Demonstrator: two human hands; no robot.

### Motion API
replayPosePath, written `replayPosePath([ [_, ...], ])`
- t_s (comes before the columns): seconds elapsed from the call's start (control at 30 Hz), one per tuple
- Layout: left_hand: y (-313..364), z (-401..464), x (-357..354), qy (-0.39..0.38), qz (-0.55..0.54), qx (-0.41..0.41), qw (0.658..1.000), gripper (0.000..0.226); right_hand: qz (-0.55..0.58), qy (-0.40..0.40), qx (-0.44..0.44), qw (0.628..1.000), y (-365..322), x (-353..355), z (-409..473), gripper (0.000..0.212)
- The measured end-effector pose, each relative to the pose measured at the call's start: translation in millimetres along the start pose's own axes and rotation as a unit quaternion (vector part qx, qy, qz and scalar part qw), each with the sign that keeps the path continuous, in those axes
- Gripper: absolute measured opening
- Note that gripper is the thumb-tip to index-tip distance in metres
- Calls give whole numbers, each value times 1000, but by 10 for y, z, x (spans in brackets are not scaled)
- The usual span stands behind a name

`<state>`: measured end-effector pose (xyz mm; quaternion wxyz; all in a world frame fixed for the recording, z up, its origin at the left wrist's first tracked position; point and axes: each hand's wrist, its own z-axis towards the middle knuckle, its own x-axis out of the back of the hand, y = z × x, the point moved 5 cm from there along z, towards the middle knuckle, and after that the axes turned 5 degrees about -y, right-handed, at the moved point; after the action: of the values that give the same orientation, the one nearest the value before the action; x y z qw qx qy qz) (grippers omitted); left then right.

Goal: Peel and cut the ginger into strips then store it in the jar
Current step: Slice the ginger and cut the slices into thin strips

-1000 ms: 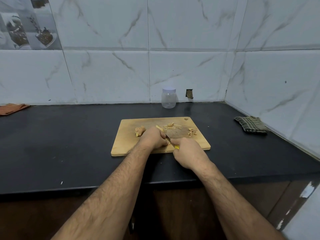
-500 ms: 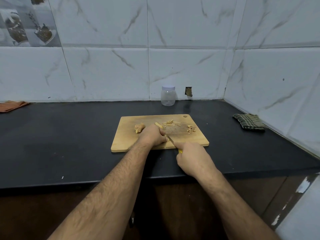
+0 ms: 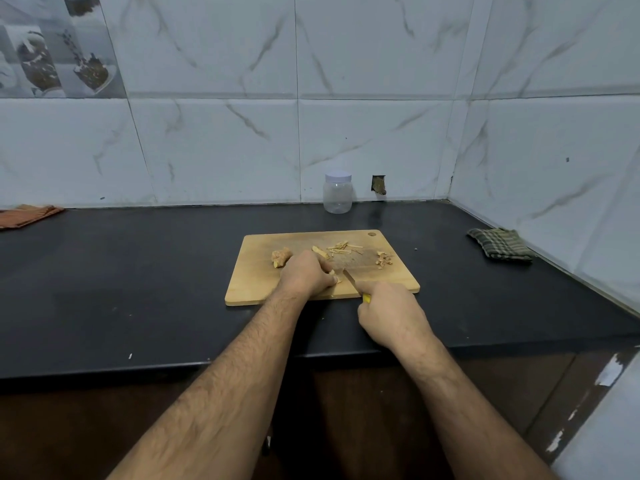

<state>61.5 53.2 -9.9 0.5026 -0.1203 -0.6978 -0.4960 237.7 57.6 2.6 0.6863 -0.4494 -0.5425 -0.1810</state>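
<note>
The right hand (image 3: 389, 311) grips a small yellow-handled knife (image 3: 351, 281). The left hand (image 3: 306, 275) pinches a pale ginger piece (image 3: 333, 273) on the flat wooden cutting board (image 3: 322, 265). Cut thin, with fingertips tucked back. The clear plastic jar (image 3: 337, 193) waits, lid on, far back on the black worktop (image 3: 138, 271)

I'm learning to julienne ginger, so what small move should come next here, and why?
Probably another thin slice downward: the right hand holds the yellow-handled knife with its blade beside the ginger piece pinned by the left hand on the wooden cutting board. Only a few thin strips lie cut.
</note>
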Motion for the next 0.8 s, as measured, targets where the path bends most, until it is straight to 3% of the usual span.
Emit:
replayPosePath([
  [0.43,15,-26,3,-6,6,-14,1000,17,27,-1,22,999,-151,-41,120,57],
  [0.8,19,-5,3,-14,17,-11,1000,11,-22,-16,25,999,-250,-48,183,60],
])
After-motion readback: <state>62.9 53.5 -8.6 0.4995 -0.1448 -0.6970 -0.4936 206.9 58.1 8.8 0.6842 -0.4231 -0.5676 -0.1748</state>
